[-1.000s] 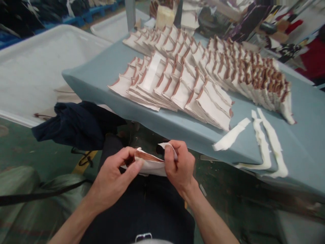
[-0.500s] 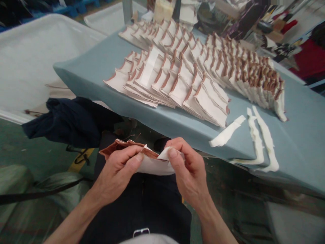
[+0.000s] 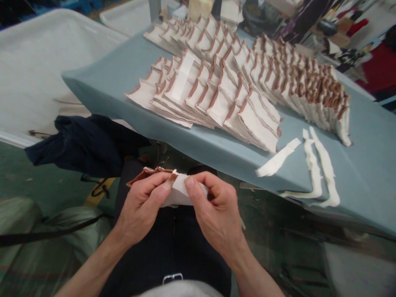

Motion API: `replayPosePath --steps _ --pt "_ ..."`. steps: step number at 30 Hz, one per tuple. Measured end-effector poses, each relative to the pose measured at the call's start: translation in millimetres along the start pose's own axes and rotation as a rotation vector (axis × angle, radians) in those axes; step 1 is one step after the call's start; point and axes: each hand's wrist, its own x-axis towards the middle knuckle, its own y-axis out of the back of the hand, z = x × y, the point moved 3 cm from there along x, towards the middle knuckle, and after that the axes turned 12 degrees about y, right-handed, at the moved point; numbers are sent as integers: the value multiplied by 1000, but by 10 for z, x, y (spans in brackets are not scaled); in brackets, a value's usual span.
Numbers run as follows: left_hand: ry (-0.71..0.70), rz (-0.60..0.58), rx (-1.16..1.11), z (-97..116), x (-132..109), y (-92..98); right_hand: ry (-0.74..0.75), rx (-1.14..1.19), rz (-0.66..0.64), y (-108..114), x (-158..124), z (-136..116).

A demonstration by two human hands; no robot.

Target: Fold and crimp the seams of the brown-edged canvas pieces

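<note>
Over my lap, my left hand (image 3: 145, 206) pinches a white-and-brown leather-like piece (image 3: 175, 199) between thumb and fingers. Its brown side (image 3: 136, 176) shows beyond my left knuckles, and its white face spans the gap between my hands. My right hand (image 3: 215, 208) is closed on the right end of the same piece, thumb pressed on the white surface near the top edge. My fingers hide the underside and much of the edge. Several stacked rows of similar white pieces with brown edges (image 3: 227, 101) lie on the blue-grey table (image 3: 102, 74) ahead.
White strips, one short (image 3: 278, 157) and two long (image 3: 326, 169), lie near the table's front edge. A large white bin (image 3: 40, 62) stands at left, with dark blue cloth (image 3: 83, 144) hanging beside it. Pale green sacks (image 3: 18, 235) sit at lower left.
My right hand has moved left, closer to my left hand. The raised white flap now lies over the brown edge between my hands, covering most of it. The camera view has shifted slightly.
</note>
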Motion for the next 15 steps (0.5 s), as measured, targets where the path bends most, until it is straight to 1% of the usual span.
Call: replayPosePath --steps 2,5,9,15 --pt "3 -16 -27 -52 3 2 -22 -10 11 -27 -4 33" --pt "9 -5 -50 -140 21 22 -37 -30 26 -61 -4 80" --pt "-7 -13 -52 -252 57 51 -82 -42 -8 -92 -2 96" --pt "-55 46 16 -356 82 80 -113 -56 -45 -129 5 74"
